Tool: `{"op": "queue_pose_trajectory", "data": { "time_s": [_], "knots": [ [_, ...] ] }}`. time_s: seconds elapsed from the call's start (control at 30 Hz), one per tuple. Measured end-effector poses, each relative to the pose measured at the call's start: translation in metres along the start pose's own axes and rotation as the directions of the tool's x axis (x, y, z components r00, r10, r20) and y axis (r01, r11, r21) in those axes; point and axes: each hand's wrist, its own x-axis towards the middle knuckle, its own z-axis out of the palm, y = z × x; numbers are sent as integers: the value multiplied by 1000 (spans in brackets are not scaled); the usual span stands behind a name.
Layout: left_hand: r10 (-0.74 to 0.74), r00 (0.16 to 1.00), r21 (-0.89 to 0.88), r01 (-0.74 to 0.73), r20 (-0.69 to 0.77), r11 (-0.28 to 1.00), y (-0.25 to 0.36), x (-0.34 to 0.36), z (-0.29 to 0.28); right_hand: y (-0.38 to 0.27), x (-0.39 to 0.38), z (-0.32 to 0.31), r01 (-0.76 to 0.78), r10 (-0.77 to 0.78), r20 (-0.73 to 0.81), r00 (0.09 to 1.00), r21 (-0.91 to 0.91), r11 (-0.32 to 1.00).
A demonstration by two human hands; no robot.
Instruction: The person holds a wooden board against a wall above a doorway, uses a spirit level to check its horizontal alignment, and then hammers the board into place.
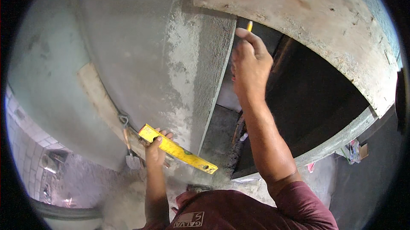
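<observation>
My left hand is closed round one end of a yellow spirit level, low in front of the wall. The level slants down to the right, its far end free. Raised high, my right hand pinches a short yellow pencil whose pale tip points up. That hand is in front of a dark opening, beside the plastered wall edge and just below a wooden board. The board runs along the top of the opening.
Smooth grey plaster covers the wall on the left. A wooden plank and a small spade lean there. A bucket stands by the block wall. Plastic bags and a carton lie at right.
</observation>
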Motion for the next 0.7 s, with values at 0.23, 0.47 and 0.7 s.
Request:
{"op": "queue_pose_trajectory", "data": {
  "time_s": [0.23, 0.47, 0.7],
  "knots": [
    [19, 993, 11, -18, -115, 1000, 2, -6, -6, 3, -6, -15, -23, -4, 494, 869, 48, 999],
    [44, 994, -17, -46, -101, 999, -1, -12, -25, 6, 17, 5, 603, -266, 735, 623, -235, 762],
    [73, 986, -4, -75, -147, 997, 12, -23, -36, 20, 51, 18, 863, -482, 716, 505, -436, 255]
  ]
}}
